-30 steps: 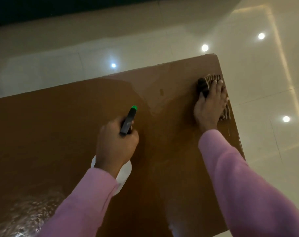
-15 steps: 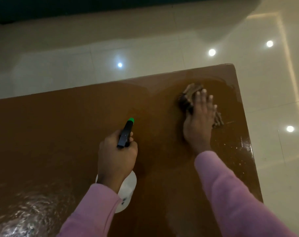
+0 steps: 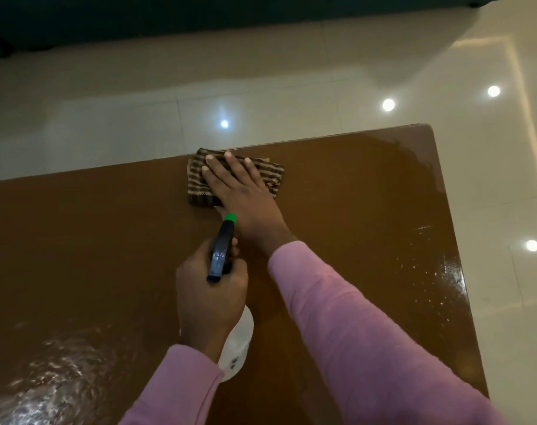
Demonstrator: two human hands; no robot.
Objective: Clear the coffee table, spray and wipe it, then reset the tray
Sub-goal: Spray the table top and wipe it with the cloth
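Note:
The brown coffee table (image 3: 92, 240) fills most of the view, glossy and wet along its right side. A striped brown cloth (image 3: 199, 182) lies flat at the table's far edge. My right hand (image 3: 245, 194) presses on it with straight fingers. My left hand (image 3: 205, 299) grips the neck of a spray bottle (image 3: 235, 348) with a white body, a black head and a green nozzle tip pointing away from me. The bottle's lower part is hidden behind my wrist and pink sleeve.
Pale glossy floor tiles (image 3: 291, 87) with ceiling-light reflections surround the table on the far and right sides. A dark piece of furniture (image 3: 169, 16) runs along the top of the view. The table's right corner (image 3: 426, 130) lies close to my right arm.
My right hand has slid the cloth left from the table's right edge to the middle of the far edge. My left hand with the bottle has kept its grip.

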